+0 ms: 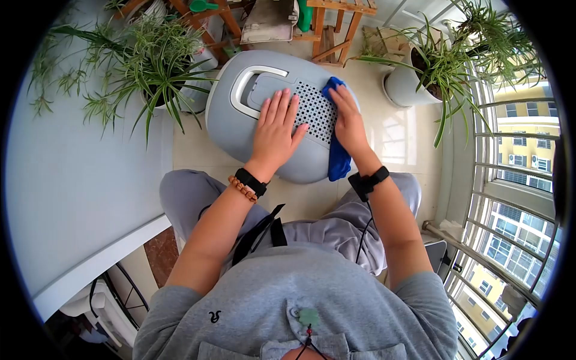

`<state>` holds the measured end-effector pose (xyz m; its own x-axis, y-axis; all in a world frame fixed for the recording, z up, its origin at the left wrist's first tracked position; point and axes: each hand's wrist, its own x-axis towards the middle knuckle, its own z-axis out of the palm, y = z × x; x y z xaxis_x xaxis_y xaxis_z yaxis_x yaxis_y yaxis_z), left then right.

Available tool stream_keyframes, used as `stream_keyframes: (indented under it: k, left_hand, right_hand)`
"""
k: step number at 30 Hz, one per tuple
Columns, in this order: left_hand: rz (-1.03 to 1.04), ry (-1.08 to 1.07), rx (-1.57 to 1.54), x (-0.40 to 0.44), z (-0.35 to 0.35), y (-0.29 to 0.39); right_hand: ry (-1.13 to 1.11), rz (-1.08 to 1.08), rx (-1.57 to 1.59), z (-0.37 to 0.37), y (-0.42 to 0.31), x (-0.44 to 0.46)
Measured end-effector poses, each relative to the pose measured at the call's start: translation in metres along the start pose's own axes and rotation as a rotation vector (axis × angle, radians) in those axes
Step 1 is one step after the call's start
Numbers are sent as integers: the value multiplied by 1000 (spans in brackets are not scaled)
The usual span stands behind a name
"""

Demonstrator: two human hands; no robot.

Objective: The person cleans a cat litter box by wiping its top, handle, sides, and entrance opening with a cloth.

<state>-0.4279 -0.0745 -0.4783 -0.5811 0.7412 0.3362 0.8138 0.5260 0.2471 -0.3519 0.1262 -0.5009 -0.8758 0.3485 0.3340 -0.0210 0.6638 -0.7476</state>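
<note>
One big grey box [240,141] sits on the floor [399,141], right in front of my two knees [183,186]! At least two leafy potted plants [159,75] flank it. Up top: one holed panel [318,114], one white handle [237,90]. One blue cloth [339,163] hugs the right side, my right hand [350,123] laid over it, fingers straight, unclenched. My left hand [276,132] lies flat on the box, grasping nothing. Two black wristbands [251,181], one beaded bracelet [242,189]!
</note>
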Motion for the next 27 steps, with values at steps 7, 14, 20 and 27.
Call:
stream_keyframes:
  k: [7,14,20,27]
  left_hand:
    - [-25,-34,7,-2,6,-1]
    - [-13,-24,24,-2,0,0]
    - [-17,-61,-95,-17,-4,-5]
    - [-799,22,-254,-60,-4,-33]
  right_hand:
    - [-216,-281,76,26,-40,21]
    - [-324,100,-44,27,50,99]
    - [-336,70,67,11,45,70]
    - [-316,476,153,-1,96,59]
